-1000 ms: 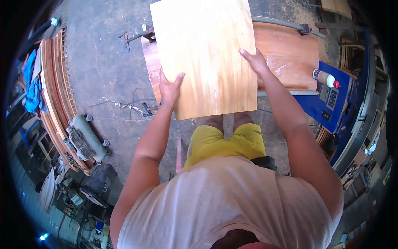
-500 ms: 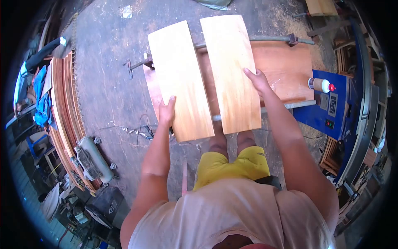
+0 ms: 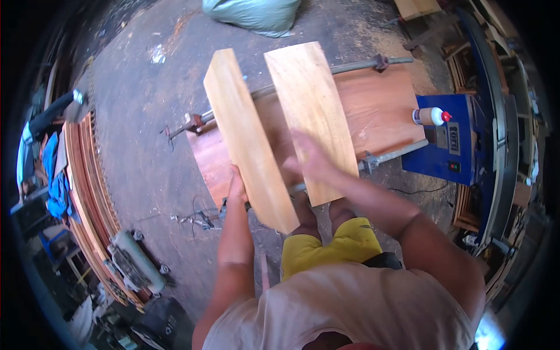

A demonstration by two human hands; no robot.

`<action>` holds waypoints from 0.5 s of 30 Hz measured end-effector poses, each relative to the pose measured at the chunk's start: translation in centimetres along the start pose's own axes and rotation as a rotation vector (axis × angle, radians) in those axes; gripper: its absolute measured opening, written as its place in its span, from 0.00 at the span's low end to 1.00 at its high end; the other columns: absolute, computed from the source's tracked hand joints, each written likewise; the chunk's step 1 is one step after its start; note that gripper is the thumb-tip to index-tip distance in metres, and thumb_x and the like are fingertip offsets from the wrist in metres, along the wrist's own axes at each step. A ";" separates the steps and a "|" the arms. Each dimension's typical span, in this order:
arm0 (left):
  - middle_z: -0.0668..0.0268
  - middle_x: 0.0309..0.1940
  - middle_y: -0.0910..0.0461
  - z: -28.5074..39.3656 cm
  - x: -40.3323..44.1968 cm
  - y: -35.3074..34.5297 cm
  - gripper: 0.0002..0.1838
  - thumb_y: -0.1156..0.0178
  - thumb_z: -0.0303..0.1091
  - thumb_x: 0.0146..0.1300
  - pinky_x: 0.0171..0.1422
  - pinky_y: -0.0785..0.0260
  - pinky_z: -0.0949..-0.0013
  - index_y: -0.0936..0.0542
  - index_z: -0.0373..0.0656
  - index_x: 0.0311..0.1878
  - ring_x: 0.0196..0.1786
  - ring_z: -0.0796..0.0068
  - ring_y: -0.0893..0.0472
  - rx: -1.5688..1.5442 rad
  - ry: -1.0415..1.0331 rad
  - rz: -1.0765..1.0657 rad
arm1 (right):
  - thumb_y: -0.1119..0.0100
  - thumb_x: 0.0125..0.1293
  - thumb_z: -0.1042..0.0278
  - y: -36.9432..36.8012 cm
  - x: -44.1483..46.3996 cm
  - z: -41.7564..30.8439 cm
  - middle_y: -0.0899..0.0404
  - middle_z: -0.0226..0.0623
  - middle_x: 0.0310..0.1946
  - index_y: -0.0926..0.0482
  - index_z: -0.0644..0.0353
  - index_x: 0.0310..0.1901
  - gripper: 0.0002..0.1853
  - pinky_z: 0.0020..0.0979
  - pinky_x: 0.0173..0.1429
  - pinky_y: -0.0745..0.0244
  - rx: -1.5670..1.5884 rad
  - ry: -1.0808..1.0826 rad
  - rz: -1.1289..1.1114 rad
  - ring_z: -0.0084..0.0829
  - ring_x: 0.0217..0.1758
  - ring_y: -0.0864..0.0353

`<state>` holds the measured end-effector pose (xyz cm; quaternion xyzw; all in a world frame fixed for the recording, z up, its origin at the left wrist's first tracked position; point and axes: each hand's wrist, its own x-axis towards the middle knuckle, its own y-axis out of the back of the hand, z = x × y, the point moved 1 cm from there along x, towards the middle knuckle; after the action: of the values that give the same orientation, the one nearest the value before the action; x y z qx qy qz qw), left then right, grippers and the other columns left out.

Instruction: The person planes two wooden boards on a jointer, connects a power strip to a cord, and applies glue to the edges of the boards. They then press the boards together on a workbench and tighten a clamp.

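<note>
Since the earlier frame, in the head view, the left board (image 3: 248, 140) had been turned so that a narrower outline was shown, and the right hand (image 3: 313, 158) had been shifted from the right edge of the right board (image 3: 318, 105) to over its left edge. The left board was grasped along its left edge by the left hand (image 3: 236, 185) and was held slanting over the left part of the reddish panel (image 3: 379, 96), past the panel's far and near edges. The right board was seen alongside, apart from it, also past both edges; whether it was gripped by the blurred right hand could not be told. For good handling, it was judged that the left board was best kept balanced in a firm grip, with its corners kept from being knocked against the far clamp bar (image 3: 356, 66). Two boards were counted, one reddish panel, two clamp bars with the near clamp bar (image 3: 402, 150) included, one bottle (image 3: 430, 116) by the panel's right edge, and one blue machine (image 3: 469, 111) beyond that edge.
</note>
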<state>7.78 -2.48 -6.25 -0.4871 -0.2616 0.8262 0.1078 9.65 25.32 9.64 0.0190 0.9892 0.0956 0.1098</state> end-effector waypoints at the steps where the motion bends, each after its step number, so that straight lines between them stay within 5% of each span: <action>1: 0.55 0.66 0.28 0.2 -0.3 0.0 0.51 0.68 0.78 0.63 0.68 0.30 0.49 0.39 0.42 0.74 0.66 0.56 0.26 0.016 -0.012 0.036 | 0.28 0.57 0.62 -3.0 -1.2 0.8 0.33 0.51 0.66 0.41 0.69 0.70 0.43 0.39 0.74 0.39 0.288 -0.090 -0.094 0.40 0.72 0.35; 2: 0.54 0.68 0.31 0.4 -0.5 0.2 0.53 0.66 0.79 0.61 0.69 0.30 0.48 0.41 0.41 0.75 0.68 0.56 0.28 0.035 -0.018 0.064 | 0.30 0.59 0.64 -4.7 -1.2 -0.5 0.36 0.47 0.67 0.48 0.66 0.73 0.46 0.40 0.76 0.42 0.336 0.011 -0.331 0.37 0.73 0.38; 3: 0.53 0.69 0.32 -0.3 0.5 3.5 0.54 0.68 0.80 0.61 0.69 0.31 0.48 0.42 0.41 0.75 0.68 0.55 0.28 -0.005 0.026 0.011 | 0.30 0.59 0.66 -7.5 -3.0 -0.4 0.35 0.48 0.66 0.48 0.66 0.73 0.46 0.40 0.76 0.42 0.474 -0.116 -0.386 0.37 0.72 0.37; 4: 0.51 0.69 0.33 -1.4 2.1 6.3 0.54 0.70 0.80 0.62 0.70 0.32 0.48 0.42 0.41 0.75 0.68 0.55 0.28 -0.042 0.081 -0.046 | 0.30 0.58 0.69 -9.3 -4.2 -2.0 0.35 0.50 0.65 0.50 0.67 0.73 0.47 0.40 0.77 0.43 0.290 -0.011 -0.178 0.38 0.71 0.37; 5: 0.51 0.69 0.33 -0.9 3.6 1.9 0.54 0.70 0.80 0.62 0.70 0.32 0.48 0.42 0.41 0.75 0.68 0.55 0.28 -0.014 0.124 -0.092 | 0.30 0.58 0.69 -10.7 -4.6 -2.6 0.37 0.53 0.67 0.53 0.68 0.74 0.49 0.41 0.78 0.45 0.527 -0.130 -0.186 0.41 0.73 0.40; 6: 0.52 0.69 0.32 -0.1 3.8 -0.5 0.52 0.68 0.78 0.63 0.69 0.32 0.49 0.42 0.41 0.75 0.67 0.55 0.28 0.014 0.100 -0.068 | 0.31 0.60 0.64 -11.9 -4.3 -1.8 0.43 0.59 0.71 0.57 0.68 0.75 0.51 0.42 0.79 0.48 0.242 0.070 -0.103 0.46 0.76 0.44; 8: 0.53 0.68 0.31 3.2 0.2 -1.7 0.49 0.65 0.75 0.66 0.69 0.32 0.50 0.42 0.42 0.75 0.66 0.57 0.28 0.055 0.027 0.008 | 0.31 0.59 0.59 -13.4 -5.0 -1.6 0.50 0.68 0.73 0.63 0.67 0.76 0.56 0.42 0.79 0.49 -0.032 0.034 -0.122 0.57 0.78 0.49; 10: 0.54 0.67 0.30 5.7 -5.6 -2.4 0.46 0.62 0.72 0.68 0.69 0.32 0.52 0.42 0.42 0.75 0.66 0.58 0.27 0.087 -0.086 0.106 | 0.34 0.61 0.55 -12.9 -4.3 -2.2 0.50 0.66 0.74 0.63 0.66 0.77 0.55 0.43 0.79 0.48 -0.028 -0.003 -0.288 0.57 0.78 0.48; 14: 0.56 0.66 0.29 10.9 -11.8 -9.9 0.41 0.58 0.67 0.72 0.68 0.32 0.54 0.42 0.43 0.75 0.65 0.61 0.27 0.131 -0.298 0.304 | 0.33 0.59 0.56 -7.0 -1.9 -1.3 0.37 0.56 0.68 0.38 0.66 0.70 0.41 0.40 0.74 0.40 0.103 0.196 -0.530 0.51 0.72 0.37; 15: 0.53 0.68 0.32 12.0 -12.9 -11.2 0.37 0.52 0.55 0.73 0.69 0.33 0.57 0.43 0.40 0.76 0.65 0.60 0.27 0.459 -0.448 0.354 | 0.33 0.58 0.60 -3.0 -0.7 -2.4 0.29 0.50 0.61 0.27 0.65 0.61 0.30 0.42 0.67 0.34 0.035 0.278 -0.466 0.48 0.64 0.30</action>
<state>3.10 -2.60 14.06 -0.2950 0.0016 0.9554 0.0096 9.71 21.87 11.52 -0.2204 0.9740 0.0525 -0.0085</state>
